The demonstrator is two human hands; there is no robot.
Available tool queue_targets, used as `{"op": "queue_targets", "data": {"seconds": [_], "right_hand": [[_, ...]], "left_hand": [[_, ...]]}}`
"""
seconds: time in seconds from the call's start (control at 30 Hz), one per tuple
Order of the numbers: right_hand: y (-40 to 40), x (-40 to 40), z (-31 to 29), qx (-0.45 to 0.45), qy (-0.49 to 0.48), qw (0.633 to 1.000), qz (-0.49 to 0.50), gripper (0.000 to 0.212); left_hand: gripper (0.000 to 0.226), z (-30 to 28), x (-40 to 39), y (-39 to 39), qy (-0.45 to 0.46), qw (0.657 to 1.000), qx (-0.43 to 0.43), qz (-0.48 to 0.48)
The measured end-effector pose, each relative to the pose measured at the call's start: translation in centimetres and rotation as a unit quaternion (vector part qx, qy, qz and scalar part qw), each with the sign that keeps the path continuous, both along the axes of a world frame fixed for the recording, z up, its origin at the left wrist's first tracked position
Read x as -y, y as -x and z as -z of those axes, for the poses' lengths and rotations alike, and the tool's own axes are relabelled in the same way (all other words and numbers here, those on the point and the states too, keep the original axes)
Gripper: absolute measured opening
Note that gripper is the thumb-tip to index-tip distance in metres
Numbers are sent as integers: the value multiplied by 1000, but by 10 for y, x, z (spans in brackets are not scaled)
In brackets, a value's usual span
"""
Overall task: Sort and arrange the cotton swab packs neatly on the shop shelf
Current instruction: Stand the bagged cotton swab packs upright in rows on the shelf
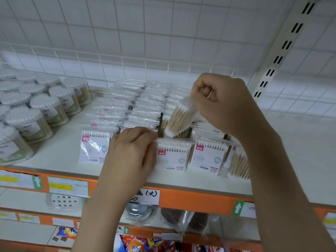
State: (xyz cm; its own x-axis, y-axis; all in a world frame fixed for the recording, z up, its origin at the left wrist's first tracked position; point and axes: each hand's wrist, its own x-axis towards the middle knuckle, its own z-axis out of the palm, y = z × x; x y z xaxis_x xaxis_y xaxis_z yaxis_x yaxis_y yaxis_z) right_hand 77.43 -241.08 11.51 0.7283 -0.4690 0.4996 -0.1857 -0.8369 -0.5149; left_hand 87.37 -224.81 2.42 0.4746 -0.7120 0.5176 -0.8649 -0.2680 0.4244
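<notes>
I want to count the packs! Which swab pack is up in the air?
The pack pinched by the right hand hangs tilted above the rows. All the other packs stand on the shelf.

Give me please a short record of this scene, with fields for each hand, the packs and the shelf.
left hand: rests on the front row of flat cotton swab packs
right hand: pinches one lifted swab pack by its top, above the rows
round swab tubs: grouped to the left
shelf: white, orange front edge
</notes>
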Motion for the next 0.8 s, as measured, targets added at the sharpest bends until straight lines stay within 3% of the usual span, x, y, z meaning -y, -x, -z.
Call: {"op": "queue_targets", "data": {"seconds": [0.17, 0.4, 0.5, 0.8], "right_hand": [[16, -1, 1, 52, -31, 998, -2, 18], [23, 7, 12, 59, 13, 998, 20, 1], [23, 9, 14, 63, 54, 996, 36, 10], [13, 13, 14, 45, 92, 994, 32, 17]], "left_hand": [[40, 1, 0, -1, -12, 1000, 1, -6], [47, 2, 3, 3, -78, 995, 41, -42], [48, 4, 6, 6, -112, 991, 49, -55], [38, 2, 8, 13, -61, 995, 70, -25]]}}
